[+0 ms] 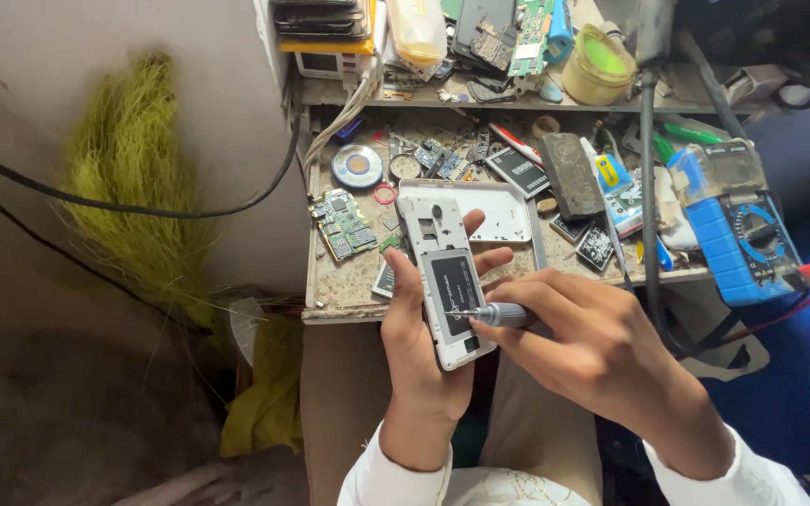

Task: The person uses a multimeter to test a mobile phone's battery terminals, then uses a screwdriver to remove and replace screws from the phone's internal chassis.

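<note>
My left hand point(419, 361) grips a white phone point(444, 276) with its back cover off, a black battery showing in its middle. The phone stands lengthwise, tilted slightly left, above my lap. My right hand point(592, 351) holds a small grey-handled screwdriver point(499, 315), whose thin tip touches the phone's right side near the battery. The removed white back cover point(508, 211) lies on the bench just beyond the phone.
A cluttered workbench point(349, 290) carries a green circuit board point(343, 223), a solder reel point(357, 166), loose batteries and parts. At right stands a blue multimeter point(741, 234) with cables. An upper shelf holds a yellow tub point(597, 66) and boards. A black cable point(142, 208) crosses the wall.
</note>
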